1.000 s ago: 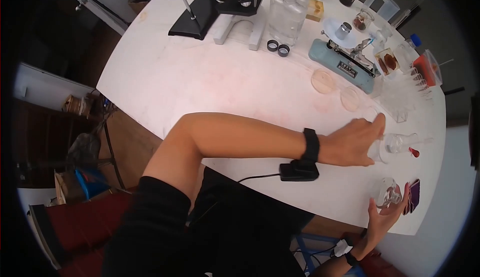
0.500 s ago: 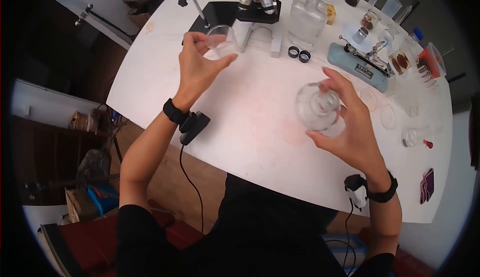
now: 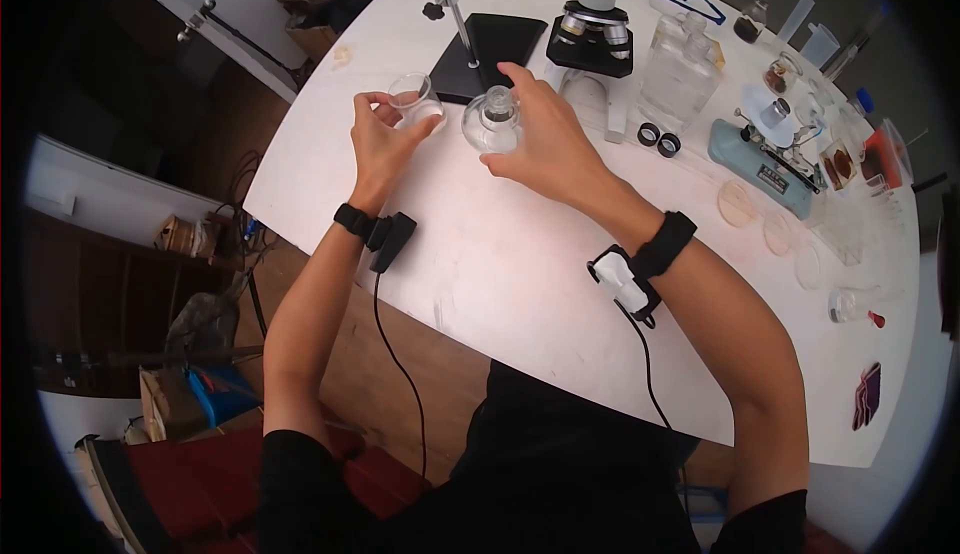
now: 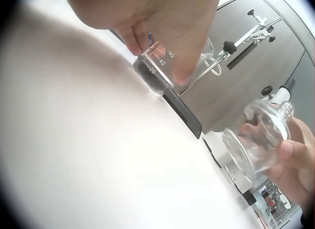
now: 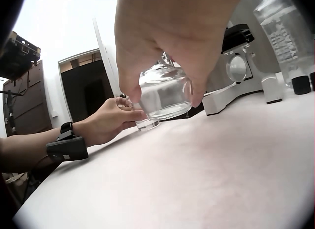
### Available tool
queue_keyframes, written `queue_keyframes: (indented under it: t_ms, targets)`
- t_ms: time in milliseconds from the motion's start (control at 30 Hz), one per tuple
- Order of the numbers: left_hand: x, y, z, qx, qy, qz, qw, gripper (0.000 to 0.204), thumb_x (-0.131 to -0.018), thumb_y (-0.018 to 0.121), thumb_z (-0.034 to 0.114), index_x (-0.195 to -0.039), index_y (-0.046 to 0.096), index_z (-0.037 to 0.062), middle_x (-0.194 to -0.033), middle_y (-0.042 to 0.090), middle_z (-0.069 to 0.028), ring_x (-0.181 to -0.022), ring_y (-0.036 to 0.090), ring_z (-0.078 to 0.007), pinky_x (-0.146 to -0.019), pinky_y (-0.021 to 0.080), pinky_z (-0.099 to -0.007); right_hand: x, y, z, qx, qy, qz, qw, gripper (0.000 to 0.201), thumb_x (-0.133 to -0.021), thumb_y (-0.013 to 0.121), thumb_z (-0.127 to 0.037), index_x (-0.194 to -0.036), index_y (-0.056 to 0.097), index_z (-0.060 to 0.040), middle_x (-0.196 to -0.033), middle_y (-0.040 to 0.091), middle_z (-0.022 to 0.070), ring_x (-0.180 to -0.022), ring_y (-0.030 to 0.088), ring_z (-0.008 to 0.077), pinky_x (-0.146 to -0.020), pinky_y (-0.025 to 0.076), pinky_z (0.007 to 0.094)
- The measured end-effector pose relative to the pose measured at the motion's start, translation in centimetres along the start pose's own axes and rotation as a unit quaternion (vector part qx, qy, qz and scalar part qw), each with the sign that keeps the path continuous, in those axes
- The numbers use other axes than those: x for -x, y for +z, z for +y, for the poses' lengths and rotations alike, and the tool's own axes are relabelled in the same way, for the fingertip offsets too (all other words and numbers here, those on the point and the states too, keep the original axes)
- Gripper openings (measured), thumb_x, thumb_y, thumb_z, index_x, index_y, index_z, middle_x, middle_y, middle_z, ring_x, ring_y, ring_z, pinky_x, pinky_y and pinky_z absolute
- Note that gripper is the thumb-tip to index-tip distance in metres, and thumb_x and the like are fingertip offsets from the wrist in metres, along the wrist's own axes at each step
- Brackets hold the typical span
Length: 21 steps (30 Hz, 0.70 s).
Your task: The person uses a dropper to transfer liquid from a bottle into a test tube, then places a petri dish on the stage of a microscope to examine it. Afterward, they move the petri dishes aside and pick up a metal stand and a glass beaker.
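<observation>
My left hand (image 3: 382, 154) grips a small clear beaker (image 3: 408, 96) at the left of the table, thumb on one side and fingers on the other. White marks of 20, 40 and 60 show on its wall in the left wrist view. Just right of it, my right hand (image 3: 555, 144) holds a squat glass alcohol lamp (image 3: 480, 134) with a narrow glass top. Thumb and fingers span the lamp's round body. In the right wrist view the lamp's flat base (image 5: 170, 112) shows close over the white tabletop, partly overlapping the beaker (image 5: 147, 124).
Behind the hands stand a black-based ring stand (image 3: 510, 44) and a microscope (image 3: 592, 39). To the right are a large clear bottle (image 3: 680, 84), two black caps (image 3: 668, 144), a blue balance (image 3: 755, 169), round glass dishes (image 3: 737, 204), a flask (image 3: 848, 304) and a purple cloth (image 3: 867, 394).
Both hands have come from the table's right side to the left, the left hand bringing the beaker and the right hand the alcohol lamp. The beaker and lamp are now close together near the ring stand.
</observation>
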<state>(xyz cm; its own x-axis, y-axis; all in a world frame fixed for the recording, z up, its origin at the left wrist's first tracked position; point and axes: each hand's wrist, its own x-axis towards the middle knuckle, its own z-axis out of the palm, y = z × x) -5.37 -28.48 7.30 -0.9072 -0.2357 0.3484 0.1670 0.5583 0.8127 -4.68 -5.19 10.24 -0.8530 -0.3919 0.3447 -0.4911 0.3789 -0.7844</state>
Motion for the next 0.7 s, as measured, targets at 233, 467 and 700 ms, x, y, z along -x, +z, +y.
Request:
queue_keyframes:
  t_ms: [233, 467, 700]
  targets:
    - [-0.6, 0.3, -1.8, 0.062, 0.012, -0.019, 0.998, 0.055, -0.074, 0.081, 0.008, -0.105, 0.037, 0.0008, -0.114, 0.064, -0.0219, -0.101, 0.065, -0.0226, -0.089, 0.053, -0.0312, -2.5, 2.6, -0.2, 0.004, -0.001, -0.022, 1.0, 0.095, -0.061, 0.08, -0.007, -0.139, 0.029, 0.0071, -0.117, 0.049, 0.0295, -0.11, 0.053, 0.0427, -0.091, 0.048, 0.0416]
    - [-0.7, 0.4, -2.4, 0.053, 0.022, -0.019, 0.998, 0.067, -0.071, 0.083, 0.01, -0.118, 0.037, -0.0037, -0.114, 0.065, -0.0204, -0.103, 0.065, -0.0236, -0.09, 0.052, -0.0315, -3.2, 3.7, 0.5, 0.022, 0.026, -0.031, 0.999, 0.093, -0.063, 0.081, -0.008, -0.138, 0.028, 0.0079, -0.12, 0.046, 0.03, -0.113, 0.051, 0.0438, -0.094, 0.047, 0.0424]
    - [-0.6, 0.6, -2.2, 0.081, 0.007, -0.028, 0.996, 0.067, -0.071, 0.081, 0.005, -0.122, 0.038, -0.0047, -0.119, 0.062, -0.0216, -0.108, 0.063, -0.0234, -0.095, 0.05, -0.0313, -3.8, 4.8, 0.7, 0.023, 0.019, -0.008, 1.0, 0.092, -0.065, 0.083, -0.012, -0.139, 0.031, 0.0056, -0.119, 0.05, 0.0254, -0.113, 0.052, 0.0394, -0.096, 0.045, 0.0401]
